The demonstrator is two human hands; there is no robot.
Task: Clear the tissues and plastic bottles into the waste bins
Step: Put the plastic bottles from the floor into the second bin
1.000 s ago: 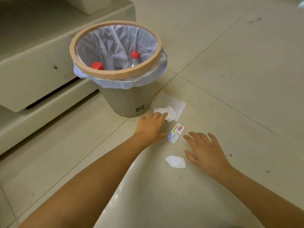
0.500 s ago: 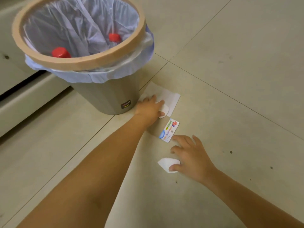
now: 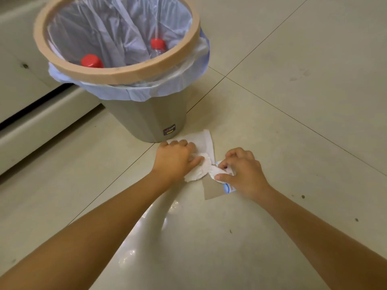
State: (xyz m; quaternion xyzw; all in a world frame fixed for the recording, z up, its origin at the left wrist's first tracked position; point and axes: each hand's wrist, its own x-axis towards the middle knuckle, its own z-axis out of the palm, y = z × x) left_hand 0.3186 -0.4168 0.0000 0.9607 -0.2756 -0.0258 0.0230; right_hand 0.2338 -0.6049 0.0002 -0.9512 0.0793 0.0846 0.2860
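Right now both hands are down on the tiled floor (image 3: 293,59), just in front of the waste bin (image 3: 144,120). Left hand (image 3: 176,159) is curled shut on a crumpled white tissue (image 3: 196,172); most of the wad bulges out below the thumb, toward the wrist side, touching the floor. Fingers of that hand also press on a flat white tissue sheet (image 3: 204,141) lying at the foot of the bin, its far corner sticking out past the knuckles.

Right hand (image 3: 240,172) sits just beside the left, nearly touching. Thumb & forefinger are pinched on a second small tissue (image 3: 215,171), which hangs at the fingertips and meets the left hand's wad in the gap btw the two hands. Under the right palm lies a printed packet (image 3: 227,188) w/ blue & white print, mostly covered; can't tell if the hand grips it too or only rests over it.

Bin stands upright, tan ring (image 3: 146,71) round the top, pale blue liner bag (image 3: 129,94) folded over the rim. Inside, two plastic bottles w/ red caps: one (image 3: 92,61) near the front-left rim, one (image 3: 158,47) toward the right. A pale cabinet base (image 3: 41,122) runs along the left behind the bin.
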